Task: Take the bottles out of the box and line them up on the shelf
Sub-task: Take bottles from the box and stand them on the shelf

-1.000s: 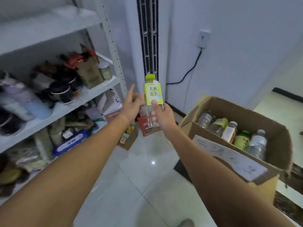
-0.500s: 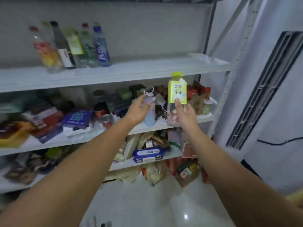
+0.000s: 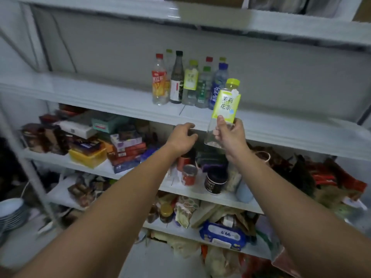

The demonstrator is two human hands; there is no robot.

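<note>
My right hand (image 3: 230,136) grips the lower part of a clear bottle with a yellow-green label and cap (image 3: 226,103), holding it upright, slightly tilted, just in front of the white shelf (image 3: 100,93). On that shelf stand several bottles in a tight group (image 3: 188,85), just left of and behind the held one. The nearest is a blue-labelled bottle (image 3: 217,87). My left hand (image 3: 182,137) hovers by the shelf's front edge with loosely curled fingers, holding nothing. The box is out of view.
The shelf has bare surface to the right of the bottle group (image 3: 281,121) and to its left. Lower shelves are packed with boxes (image 3: 126,149), cans (image 3: 188,174), a dark tub (image 3: 215,182) and bags. Stacked bowls (image 3: 10,211) sit at the lower left.
My view has turned from the box to the shelf and risen. My right hand has carried the yellow-green bottle up toward the bottle group; my left hand has moved up to the shelf edge.
</note>
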